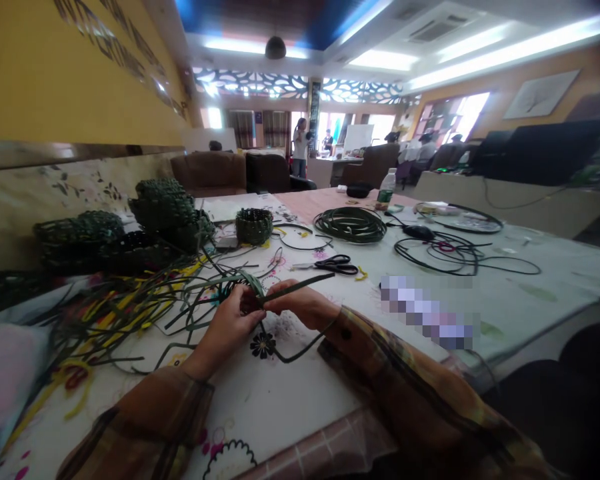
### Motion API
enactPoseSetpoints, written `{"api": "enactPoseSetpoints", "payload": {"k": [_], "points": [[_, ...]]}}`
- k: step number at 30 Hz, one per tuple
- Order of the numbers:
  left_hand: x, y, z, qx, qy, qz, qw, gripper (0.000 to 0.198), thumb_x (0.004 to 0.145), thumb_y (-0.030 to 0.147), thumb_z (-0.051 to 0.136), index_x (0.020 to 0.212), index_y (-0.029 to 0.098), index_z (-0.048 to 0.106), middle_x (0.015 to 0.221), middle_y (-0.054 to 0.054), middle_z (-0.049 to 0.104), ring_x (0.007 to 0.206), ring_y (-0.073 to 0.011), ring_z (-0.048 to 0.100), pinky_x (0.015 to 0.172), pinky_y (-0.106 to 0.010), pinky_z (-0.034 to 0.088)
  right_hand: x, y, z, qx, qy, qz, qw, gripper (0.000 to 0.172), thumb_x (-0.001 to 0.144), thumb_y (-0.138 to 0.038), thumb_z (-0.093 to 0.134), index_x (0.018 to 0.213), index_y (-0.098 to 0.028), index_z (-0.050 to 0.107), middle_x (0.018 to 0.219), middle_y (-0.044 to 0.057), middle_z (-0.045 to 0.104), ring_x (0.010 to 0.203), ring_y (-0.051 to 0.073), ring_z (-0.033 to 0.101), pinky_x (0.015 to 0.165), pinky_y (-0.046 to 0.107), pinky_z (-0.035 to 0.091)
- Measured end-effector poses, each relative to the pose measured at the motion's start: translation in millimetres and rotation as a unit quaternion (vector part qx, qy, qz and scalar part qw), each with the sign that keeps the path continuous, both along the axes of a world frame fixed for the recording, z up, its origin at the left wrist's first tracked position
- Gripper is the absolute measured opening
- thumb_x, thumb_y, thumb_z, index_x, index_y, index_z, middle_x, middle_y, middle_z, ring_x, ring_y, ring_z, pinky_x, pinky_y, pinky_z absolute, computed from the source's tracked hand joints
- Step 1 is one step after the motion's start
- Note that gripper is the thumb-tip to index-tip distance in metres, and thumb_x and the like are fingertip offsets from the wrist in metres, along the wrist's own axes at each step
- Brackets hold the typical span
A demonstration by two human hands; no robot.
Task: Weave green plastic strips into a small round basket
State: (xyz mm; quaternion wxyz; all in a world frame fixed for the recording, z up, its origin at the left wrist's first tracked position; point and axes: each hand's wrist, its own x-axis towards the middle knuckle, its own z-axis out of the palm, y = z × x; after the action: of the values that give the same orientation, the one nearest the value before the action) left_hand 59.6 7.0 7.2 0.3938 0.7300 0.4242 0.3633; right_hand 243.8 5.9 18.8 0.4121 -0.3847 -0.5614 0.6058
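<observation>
Both my hands meet over the table around a partly woven piece of dark green strips [250, 279]. My left hand [233, 320] is closed around its near edge, thumb pointing right. At its right side, my right hand [300, 303] pinches a flat green strip [310, 281], whose free end sticks out up and to the right. Another strip [300, 357] curves down below my hands, over the flower print of the tablecloth. The fingertips of both hands almost touch, and part of the weave is hidden behind my left hand.
Black-handled scissors [337, 265] lie just beyond my hands. Green and yellow strips [130, 300] spread at the left, near several woven baskets [165, 207]. A small round basket [254, 225], a coil of strips [350, 224] and a bottle [387, 188] stand farther back.
</observation>
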Motion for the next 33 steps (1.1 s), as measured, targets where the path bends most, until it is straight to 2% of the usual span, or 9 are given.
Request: {"api": "enactPoseSetpoints", "payload": {"k": [5,9,14,20,22,24,29,31,33], "points": [[0.8,-4.8,11.0,0.039,0.047,-0.031,0.998,0.021,0.074,0.024,0.062,0.094,0.02,0.055,0.086,-0.002,0.068,0.084,-0.0221,0.064,0.078,-0.034,0.049,-3.0,1.3,-8.7,0.077,-0.11,-0.012,0.991,0.014,0.067,-0.019,0.067,0.062,-0.015,0.055,0.054,-0.006,0.046,0.054,0.007,0.036,0.052,0.021,0.025],[2.0,-7.7,12.4,0.068,0.068,-0.033,0.995,0.012,0.077,0.02,0.059,0.086,0.021,0.051,0.081,0.0,0.066,0.077,-0.0194,0.062,0.072,-0.03,0.046,-0.1,-1.8,-5.1,0.236,-0.265,-0.036,0.934,0.013,0.074,-0.013,0.06,0.063,-0.016,0.053,0.059,-0.005,0.047,0.058,0.009,0.039,0.055,0.022,0.027],[-0.9,-5.1,9.7,0.103,0.1,-0.028,0.989,0.011,0.081,0.017,0.056,0.088,0.022,0.048,0.079,0.001,0.063,0.072,-0.0177,0.058,0.065,-0.027,0.04,2.0,-4.6,2.8,0.48,-0.35,-0.005,0.804,0.017,0.081,-0.007,0.053,0.069,-0.018,0.048,0.072,0.001,0.053,0.068,0.014,0.045,0.066,0.027,0.037],[-1.8,-2.3,12.0,0.129,0.135,-0.016,0.982,0.017,0.078,0.008,0.052,0.086,0.022,0.047,0.076,0.0,0.062,0.071,-0.0187,0.059,0.063,-0.027,0.037,-3.6,-1.0,-0.8,0.688,-0.437,0.04,0.577,0.024,0.095,-0.009,0.039,0.079,-0.019,0.054,0.081,0.006,0.056,0.082,0.02,0.047,0.089,0.038,0.043],[-2.4,-0.1,10.9,0.125,0.129,-0.007,0.984,0.019,0.078,0.006,0.051,0.089,0.021,0.048,0.079,-0.001,0.063,0.074,-0.0191,0.06,0.065,-0.027,0.039,-5.8,0.7,-3.6,0.703,-0.446,0.058,0.551,0.027,0.098,-0.011,0.037,0.081,-0.019,0.056,0.083,0.006,0.057,0.087,0.02,0.049,0.097,0.041,0.04],[-3.8,2.5,9.3,0.126,0.126,0.005,0.984,0.017,0.079,0.008,0.052,0.089,0.021,0.048,0.081,-0.001,0.063,0.076,-0.0195,0.06,0.067,-0.028,0.04,-7.4,2.1,-6.8,0.674,-0.432,0.022,0.599,0.026,0.097,-0.011,0.039,0.08,-0.019,0.057,0.083,0.005,0.058,0.086,0.02,0.05,0.098,0.042,0.04],[-5.4,5.7,6.6,0.123,0.126,0.025,0.984,0.014,0.082,0.013,0.053,0.093,0.02,0.05,0.087,-0.004,0.065,0.081,-0.0216,0.061,0.072,-0.031,0.042,-8.1,-0.3,-11.5,0.379,-0.267,-0.091,0.881,0.023,0.093,-0.028,0.054,0.074,-0.017,0.059,0.075,0.002,0.056,0.072,0.014,0.049,0.069,0.029,0.041],[-4.5,4.9,6.1,0.131,0.127,0.026,0.983,0.014,0.083,0.014,0.052,0.096,0.02,0.051,0.09,-0.005,0.065,0.085,-0.0229,0.061,0.075,-0.032,0.043,-7.1,-2.8,-12.3,0.26,-0.2,-0.123,0.937,0.026,0.091,-0.033,0.056,0.071,-0.016,0.06,0.072,0.0,0.056,0.07,0.013,0.048,0.064,0.026,0.037],[-3.2,3.6,5.5,0.139,0.135,0.025,0.981,0.015,0.082,0.012,0.052,0.096,0.02,0.051,0.091,-0.006,0.065,0.086,-0.0241,0.062,0.075,-0.033,0.043,-5.1,-4.0,-13.2,0.172,-0.151,-0.143,0.963,0.027,0.086,-0.036,0.06,0.068,-0.016,0.062,0.069,-0.001,0.055,0.068,0.012,0.046,0.062,0.026,0.035]]}}
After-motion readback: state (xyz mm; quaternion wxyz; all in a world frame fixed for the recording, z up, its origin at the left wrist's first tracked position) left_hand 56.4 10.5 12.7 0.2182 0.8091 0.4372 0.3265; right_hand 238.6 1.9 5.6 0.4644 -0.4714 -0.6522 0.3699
